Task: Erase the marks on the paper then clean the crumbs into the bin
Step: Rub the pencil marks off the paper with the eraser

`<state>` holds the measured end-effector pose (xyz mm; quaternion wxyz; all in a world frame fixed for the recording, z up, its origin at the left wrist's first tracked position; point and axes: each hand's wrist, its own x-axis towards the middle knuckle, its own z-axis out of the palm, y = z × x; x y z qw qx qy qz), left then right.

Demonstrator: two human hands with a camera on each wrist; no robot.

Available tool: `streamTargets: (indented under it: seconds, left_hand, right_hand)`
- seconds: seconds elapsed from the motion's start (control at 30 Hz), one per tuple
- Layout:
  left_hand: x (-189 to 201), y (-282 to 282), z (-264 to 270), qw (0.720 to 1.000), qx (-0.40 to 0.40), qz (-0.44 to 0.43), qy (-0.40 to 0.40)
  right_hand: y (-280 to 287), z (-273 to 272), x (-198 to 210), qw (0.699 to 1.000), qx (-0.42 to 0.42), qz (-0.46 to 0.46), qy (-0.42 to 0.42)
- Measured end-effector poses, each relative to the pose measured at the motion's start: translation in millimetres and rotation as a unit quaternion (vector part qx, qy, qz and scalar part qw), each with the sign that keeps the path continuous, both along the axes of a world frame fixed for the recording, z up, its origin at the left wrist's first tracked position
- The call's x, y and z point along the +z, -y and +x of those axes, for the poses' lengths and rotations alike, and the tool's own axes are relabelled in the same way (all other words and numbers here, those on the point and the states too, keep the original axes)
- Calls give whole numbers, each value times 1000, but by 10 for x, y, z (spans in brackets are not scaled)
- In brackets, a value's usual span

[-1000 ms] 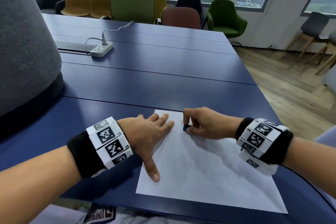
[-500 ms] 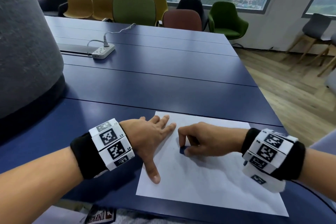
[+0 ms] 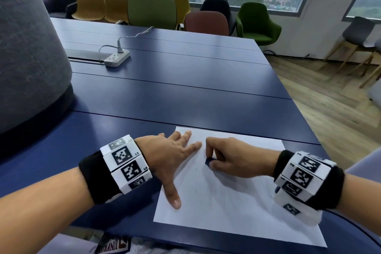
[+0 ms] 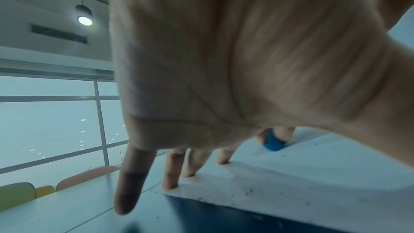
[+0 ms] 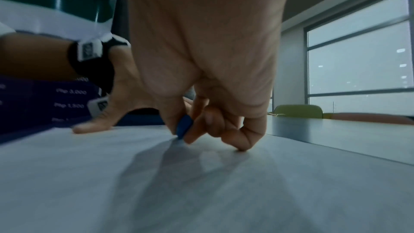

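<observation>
A white sheet of paper (image 3: 233, 198) lies on the dark blue table (image 3: 185, 105) near its front edge. My left hand (image 3: 175, 161) rests flat on the paper's left side, fingers spread and thumb pointing toward me. My right hand (image 3: 210, 161) pinches a small blue eraser (image 3: 208, 161) between thumb and forefinger and presses it on the paper's upper middle. In the right wrist view the eraser (image 5: 184, 127) touches the sheet. The left wrist view shows the eraser (image 4: 273, 143) beyond my fingers, and dark eraser crumbs (image 4: 251, 191) scattered on the paper (image 4: 291, 174). No bin is in view.
A white power strip (image 3: 117, 59) with a cable lies far back on the table. A large grey rounded object (image 3: 28, 51) stands at the left. Several coloured chairs (image 3: 152, 14) line the far edge. The table's right edge drops to a wooden floor (image 3: 329, 105).
My right hand slid the eraser toward me on the paper, then back a little toward the far edge. My left hand stayed in place on the sheet.
</observation>
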<state>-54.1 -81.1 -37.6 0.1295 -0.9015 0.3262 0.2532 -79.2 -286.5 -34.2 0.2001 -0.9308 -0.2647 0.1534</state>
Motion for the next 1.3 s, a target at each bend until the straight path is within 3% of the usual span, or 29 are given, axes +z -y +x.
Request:
streamTargets:
  seconds: [0.1, 0.27, 0.43, 0.6, 0.77, 0.9, 1.07, 1.23, 1.3]
  left_hand:
    - [-1, 6, 1, 1000, 4, -1, -4]
    - [-17, 0, -1, 1000, 3, -6, -3]
    - [30, 19, -31, 1000, 8, -1, -7]
    - [21, 11, -28, 1000, 6, -6, 1]
    - [53, 16, -33, 1000, 16, -1, -12]
    - [38, 12, -22, 1000, 16, -2, -9]
    - [70, 25, -32, 1000, 20, 8, -17]
    - [39, 24, -37, 1000, 24, 7, -11]
    - [46, 19, -40, 1000, 27, 5, -13]
  right_hand:
    - [-38, -133, 33, 996, 57, -12, -71]
    - [-8, 8, 25, 1000, -1, -2, 10]
    - [-34, -100, 76, 994, 88, -9, -68]
    - [-18, 21, 47, 999, 34, 29, -1]
    - [-36, -99, 124, 989, 106, -18, -100]
    - [-28, -45, 84, 999, 46, 19, -12]
    - [-65, -176, 136, 984, 119, -17, -131]
    - [-53, -96, 80, 997, 57, 24, -44]
    - [-57, -138, 91, 994, 82, 15, -75]
